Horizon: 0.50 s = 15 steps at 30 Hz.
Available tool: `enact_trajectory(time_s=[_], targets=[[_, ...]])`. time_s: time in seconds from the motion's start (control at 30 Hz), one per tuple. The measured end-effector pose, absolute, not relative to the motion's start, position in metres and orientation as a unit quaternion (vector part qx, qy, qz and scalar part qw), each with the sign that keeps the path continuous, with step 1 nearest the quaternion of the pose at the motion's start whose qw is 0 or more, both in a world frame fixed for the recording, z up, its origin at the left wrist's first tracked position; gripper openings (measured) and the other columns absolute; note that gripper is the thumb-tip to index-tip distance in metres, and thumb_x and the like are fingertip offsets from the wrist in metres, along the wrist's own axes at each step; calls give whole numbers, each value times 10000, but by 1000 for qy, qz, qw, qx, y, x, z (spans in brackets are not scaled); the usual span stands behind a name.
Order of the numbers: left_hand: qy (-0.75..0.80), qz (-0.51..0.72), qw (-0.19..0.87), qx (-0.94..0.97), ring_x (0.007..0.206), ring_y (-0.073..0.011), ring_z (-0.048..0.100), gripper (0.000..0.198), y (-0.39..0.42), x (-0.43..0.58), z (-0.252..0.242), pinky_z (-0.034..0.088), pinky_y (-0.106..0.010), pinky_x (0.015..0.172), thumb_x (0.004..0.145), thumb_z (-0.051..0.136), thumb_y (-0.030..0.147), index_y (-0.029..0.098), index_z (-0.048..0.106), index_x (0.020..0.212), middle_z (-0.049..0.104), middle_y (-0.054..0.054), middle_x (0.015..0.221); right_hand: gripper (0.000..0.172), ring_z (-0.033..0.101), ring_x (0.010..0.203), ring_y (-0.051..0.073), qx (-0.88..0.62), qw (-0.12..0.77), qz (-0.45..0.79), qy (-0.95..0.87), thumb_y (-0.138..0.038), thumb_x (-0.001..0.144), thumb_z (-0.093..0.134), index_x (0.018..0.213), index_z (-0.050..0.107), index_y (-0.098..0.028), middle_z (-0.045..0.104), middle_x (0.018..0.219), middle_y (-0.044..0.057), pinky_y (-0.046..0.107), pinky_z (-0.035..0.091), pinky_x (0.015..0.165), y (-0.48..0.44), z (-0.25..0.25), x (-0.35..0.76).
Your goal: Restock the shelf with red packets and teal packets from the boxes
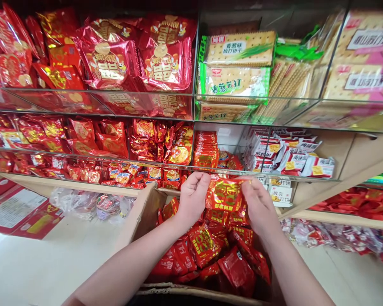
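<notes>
A red packet [224,194] is held between the two hands [193,199].

A red-gold packet [224,194], held up, seems sealed.

A wooden shelf unit [351,155] with clear front panels is carrying the goods in compartments. Its upper row is holding large red packets [166,63] at left, green-edged cracker packs [234,80] in the middle and pink-and-beige cracker packs [360,80] at right; below, small red packets [113,140] and white-and-red packs [293,157] are lying in piles. A cardboard box [142,204] is holding loose red-and-gold packets [204,244]. On the pale floor [35,263], a red carton [15,208] and filled plastic bags [111,207] are resting beneath the unit's edge.
</notes>
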<state>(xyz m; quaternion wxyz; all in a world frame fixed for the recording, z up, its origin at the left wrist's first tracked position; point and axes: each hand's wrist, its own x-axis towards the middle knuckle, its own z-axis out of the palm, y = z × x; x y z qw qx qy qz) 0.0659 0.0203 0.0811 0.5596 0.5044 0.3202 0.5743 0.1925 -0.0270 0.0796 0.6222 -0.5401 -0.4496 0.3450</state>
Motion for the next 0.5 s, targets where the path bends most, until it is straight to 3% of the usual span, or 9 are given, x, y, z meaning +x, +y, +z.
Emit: enact_trajectory(time_s=[0.1,0.23,0.3,0.4,0.5], targets=[[323,534,491,608,517,-69,414,234,34,57,81,350,-183,501,778,480,389,171,549,730,480,40,584,285,547,640,151,-551,552,348,-520,-423,686,589,865,560,-203,607,726,8,259,437,557,-25,88,212],[368,509,317,711,487,-72,377,227,65,39,79,318,-192,499,810,440,323,182,529,964,412,58,556,277,548,634,167,-669,489,69,-556,-383,722,550,905,576,-177,617,771,46,291,430,579,14,112,238],[399,479,255,740,493,-76,395,267,79,32,75,325,-192,506,801,448,297,184,480,1041,410,61,572,267,571,690,198,-728,388,-27,-564,-292,755,515,975,553,-146,623,798,78,310,427,626,48,122,243],[423,410,202,782,508,-88,432,327,91,26,67,345,-196,512,809,419,274,188,423,1124,426,57,589,281,586,812,221,-784,214,-35,-582,-134,774,464,1047,508,-88,620,869,137,290,422,676,105,125,242],[427,358,169,813,532,-103,459,340,94,21,60,360,-204,517,815,398,270,189,414,1145,444,48,597,194,579,855,215,-802,162,-6,-575,-108,777,486,952,558,-68,607,884,154,284,432,705,156,117,242]])
